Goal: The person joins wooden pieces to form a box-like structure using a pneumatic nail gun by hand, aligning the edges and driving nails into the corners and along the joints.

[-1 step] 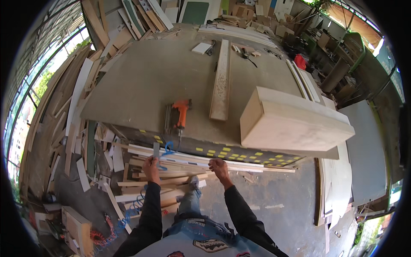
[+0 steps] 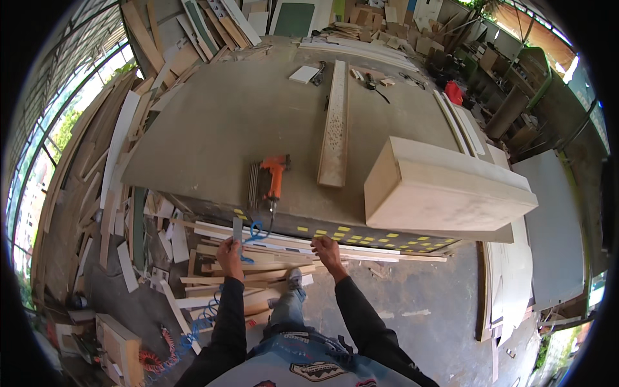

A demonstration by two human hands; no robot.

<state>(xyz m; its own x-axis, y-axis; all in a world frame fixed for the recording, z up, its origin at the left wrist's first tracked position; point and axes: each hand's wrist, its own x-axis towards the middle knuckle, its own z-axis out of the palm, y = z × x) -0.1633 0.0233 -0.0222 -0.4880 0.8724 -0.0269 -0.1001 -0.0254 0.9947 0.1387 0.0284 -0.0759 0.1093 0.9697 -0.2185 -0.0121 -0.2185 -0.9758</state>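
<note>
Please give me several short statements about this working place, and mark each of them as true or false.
1. The left hand holds a flat grey strip. True.
2. An orange tool lies on the table. True.
3. The right hand grips the orange tool. False: the tool lies apart from it.
4. The large pale box is left of the orange tool. False: it is to the right.
5. Yellow patches mark the table's near side. True.
</note>
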